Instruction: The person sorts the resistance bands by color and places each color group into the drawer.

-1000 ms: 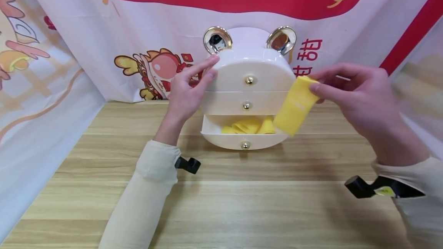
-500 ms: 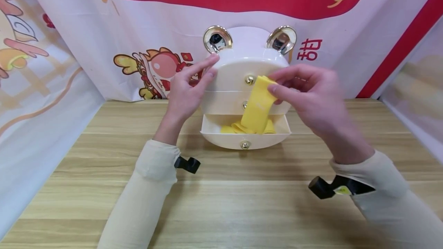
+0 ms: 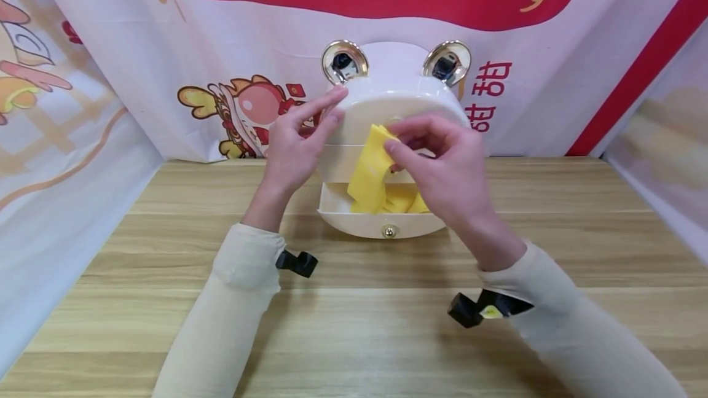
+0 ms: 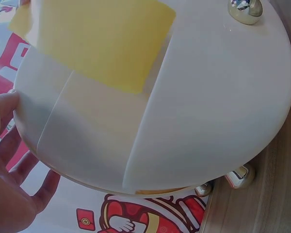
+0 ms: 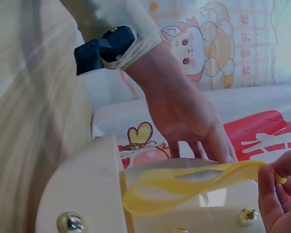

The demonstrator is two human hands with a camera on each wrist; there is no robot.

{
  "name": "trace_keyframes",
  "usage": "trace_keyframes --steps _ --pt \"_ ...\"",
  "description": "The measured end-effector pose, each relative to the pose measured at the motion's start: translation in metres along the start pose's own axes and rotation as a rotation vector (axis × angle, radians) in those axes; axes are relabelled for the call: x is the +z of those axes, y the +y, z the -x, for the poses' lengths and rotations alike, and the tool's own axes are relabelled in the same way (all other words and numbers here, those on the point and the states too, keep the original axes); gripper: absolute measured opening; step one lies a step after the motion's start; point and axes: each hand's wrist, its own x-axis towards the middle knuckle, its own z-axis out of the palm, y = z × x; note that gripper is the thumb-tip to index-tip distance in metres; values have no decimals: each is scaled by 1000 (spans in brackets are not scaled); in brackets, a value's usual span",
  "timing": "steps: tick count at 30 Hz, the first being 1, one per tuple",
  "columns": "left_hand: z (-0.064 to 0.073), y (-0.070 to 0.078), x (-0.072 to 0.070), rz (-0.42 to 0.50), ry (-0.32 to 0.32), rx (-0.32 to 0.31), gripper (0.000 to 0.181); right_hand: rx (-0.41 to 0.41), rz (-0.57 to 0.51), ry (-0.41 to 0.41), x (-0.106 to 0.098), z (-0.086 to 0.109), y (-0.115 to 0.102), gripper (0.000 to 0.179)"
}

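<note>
A white storage box with rounded ends stands against the backdrop, its bottom drawer pulled out. My right hand pinches the upper end of a flat, soft yellow band between thumb and fingers. The band hangs over the left part of the drawer; its looped folds show in the right wrist view. More yellow pieces lie inside the drawer, partly hidden by the right hand and the band. With fairly straight fingers, my left hand rests against the box's upper left side; the left wrist view shows its fingers along that edge.
Two gold-rimmed round knobs stick up from the top of the box. A small gold knob sits on the open drawer's front. The wooden table runs back to a printed cloth backdrop that surrounds it.
The right hand has carried the yellow band leftward, from the box's right side to over the open drawer. My left hand has stayed against the box.
</note>
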Motion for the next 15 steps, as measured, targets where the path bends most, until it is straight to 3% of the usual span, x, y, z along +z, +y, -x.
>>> trace_keyframes --steps 15 --pt "1 1 0 -11 -6 -6 34 -30 -116 83 37 2 15 18"
